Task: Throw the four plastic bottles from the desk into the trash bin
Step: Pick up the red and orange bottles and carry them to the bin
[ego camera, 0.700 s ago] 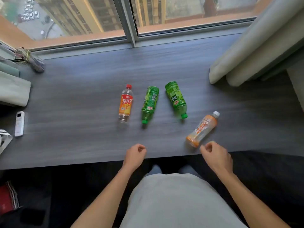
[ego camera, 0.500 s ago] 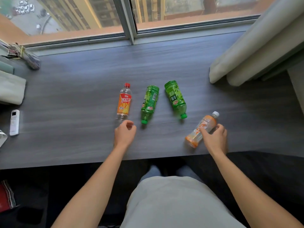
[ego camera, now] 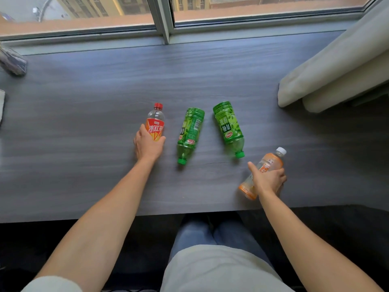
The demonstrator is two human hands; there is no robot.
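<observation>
Head view: my left hand (ego camera: 149, 145) clamps the red-capped bottle (ego camera: 155, 122), right hand (ego camera: 267, 179) the white-capped bottle (ego camera: 265, 170); both grips ready lifting.

A high-rise room, likely a home: the grey wood-grain desk (ego camera: 105, 106) runs along a window (ego camera: 164, 15) overlooking apartment blocks, curtains (ego camera: 336, 66) bunched at its right edge.

Red-capped bottle (ego camera: 155, 121) base under hand (ego camera: 147, 144) — curtain (ego camera: 336, 66) cut off

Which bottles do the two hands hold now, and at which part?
The left hand grips the red-capped plastic bottle at its lower body; the right hand grips the white-capped orange plastic bottle around its middle.
</observation>
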